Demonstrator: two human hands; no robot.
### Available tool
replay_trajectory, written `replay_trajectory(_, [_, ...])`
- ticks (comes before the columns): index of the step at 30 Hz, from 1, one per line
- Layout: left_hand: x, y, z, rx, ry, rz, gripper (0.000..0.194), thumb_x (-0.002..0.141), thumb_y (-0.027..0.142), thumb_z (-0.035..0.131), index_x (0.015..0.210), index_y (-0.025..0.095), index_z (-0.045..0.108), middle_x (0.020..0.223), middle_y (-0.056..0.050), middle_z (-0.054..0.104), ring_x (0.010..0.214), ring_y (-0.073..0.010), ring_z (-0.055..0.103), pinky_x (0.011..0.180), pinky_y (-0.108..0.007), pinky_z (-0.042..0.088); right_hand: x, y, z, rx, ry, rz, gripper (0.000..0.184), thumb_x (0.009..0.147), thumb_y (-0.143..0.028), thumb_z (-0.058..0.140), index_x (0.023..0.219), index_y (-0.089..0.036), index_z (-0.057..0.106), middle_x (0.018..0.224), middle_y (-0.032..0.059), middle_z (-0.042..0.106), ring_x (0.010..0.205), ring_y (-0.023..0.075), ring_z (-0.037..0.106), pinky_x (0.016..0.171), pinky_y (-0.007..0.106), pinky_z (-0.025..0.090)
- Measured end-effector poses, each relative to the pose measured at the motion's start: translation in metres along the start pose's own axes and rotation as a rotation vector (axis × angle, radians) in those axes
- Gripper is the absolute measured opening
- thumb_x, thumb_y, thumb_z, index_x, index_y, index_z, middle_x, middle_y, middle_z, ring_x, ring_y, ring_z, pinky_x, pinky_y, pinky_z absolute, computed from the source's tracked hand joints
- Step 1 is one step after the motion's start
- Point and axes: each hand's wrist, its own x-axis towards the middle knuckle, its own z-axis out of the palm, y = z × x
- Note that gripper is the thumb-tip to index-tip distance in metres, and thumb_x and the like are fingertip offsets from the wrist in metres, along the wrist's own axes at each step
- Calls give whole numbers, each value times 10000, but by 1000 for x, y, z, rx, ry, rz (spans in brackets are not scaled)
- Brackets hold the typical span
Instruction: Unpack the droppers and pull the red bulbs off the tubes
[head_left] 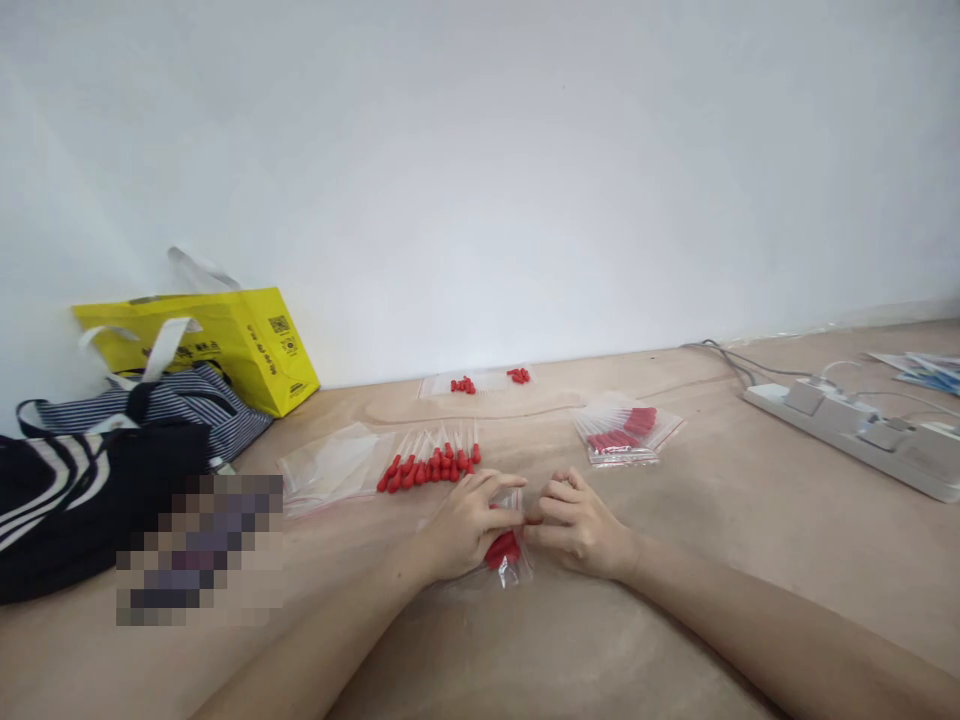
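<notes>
Both hands meet low in the middle of the tan surface over a small clear plastic bag (pixel 507 560) with red-capped droppers inside. My left hand (pixel 469 522) pinches the bag from the left with curled fingers. My right hand (pixel 577 525) pinches its right edge, fingers curled too. Just beyond my left hand lies a loose row of red-bulb droppers (pixel 431 462). Left of that row sits a stack of empty clear bags (pixel 330 470). A pile of filled bags (pixel 625 432) lies beyond my right hand.
More red pieces on clear bags (pixel 487 380) lie near the white wall. A yellow paper bag (pixel 225 340) and striped dark fabric bags (pixel 112 450) fill the left side. A white power strip (pixel 862 430) with plugs and cables sits at the right.
</notes>
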Motion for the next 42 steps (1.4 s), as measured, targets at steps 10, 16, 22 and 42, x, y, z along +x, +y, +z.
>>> replay_trajectory(10, [1,-4,-3,90,138,170,201,816,115,399,738,166,578,925,-50,607,887,-161,487,753,-298,397,-1,-3,-1,-54,-30,4,203,770,-72,389,784,-184,559,691,-8,573,663,116,411,686,313,260])
replay_trajectory(16, [0,-5,-2,106,165,187,209,816,107,386,764,171,577,833,-38,631,793,-140,509,694,-279,397,0,-2,-1,-39,-49,3,159,778,-114,429,819,-197,559,723,-11,580,675,119,408,679,312,255])
replay_trajectory(22, [1,-5,-2,95,115,213,231,821,74,365,743,172,559,816,-13,652,806,-138,525,701,-279,393,1,-3,3,-99,-47,-78,215,836,-106,390,687,-187,522,588,-36,507,628,104,377,690,308,247])
replay_trajectory(42, [0,-14,-7,-29,-28,93,240,842,108,346,814,173,574,920,-44,636,1015,-158,500,860,-302,411,0,8,3,-73,-282,-45,313,858,-95,306,662,-183,534,628,-15,507,680,110,414,721,309,280])
